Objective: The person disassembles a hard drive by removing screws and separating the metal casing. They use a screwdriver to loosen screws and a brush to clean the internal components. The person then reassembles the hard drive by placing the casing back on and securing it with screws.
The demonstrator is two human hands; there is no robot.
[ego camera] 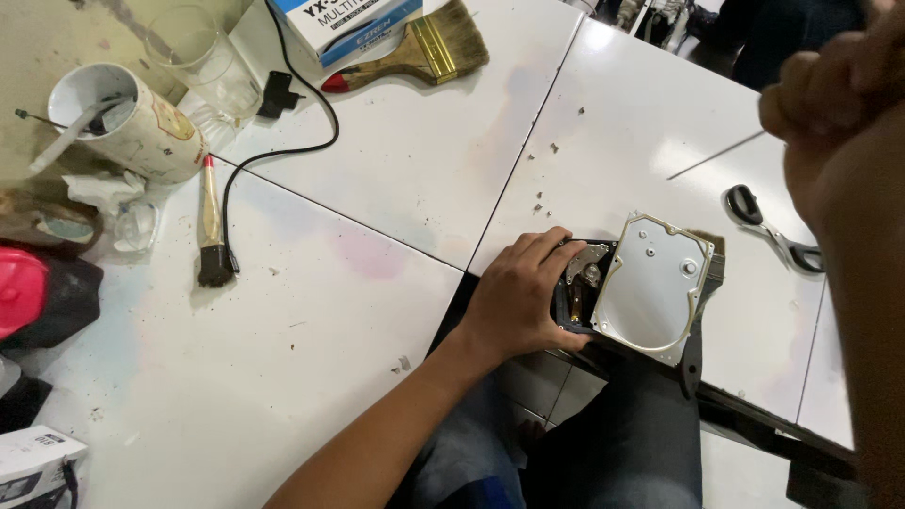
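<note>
Now left hand gripping opened hard drive, scissors nearby

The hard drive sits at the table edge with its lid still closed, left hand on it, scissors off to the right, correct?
Not quite. The head view shows the hard drive open, its lid off. The rest holds: left hand on it at the table edge, scissors to the right.

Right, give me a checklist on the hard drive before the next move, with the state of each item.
1. Left hand steadies the hard drive: ok.
2. Cover off, platter and arm exposed: ok.
3. Drive resting flat on the table: not ok, it sits at the edge over the lap.
4. Right hand on the drive: not ok, raised near the camera.
5. Scissors within reach: ok.
6. Right hand empty: cannot tell.
</note>
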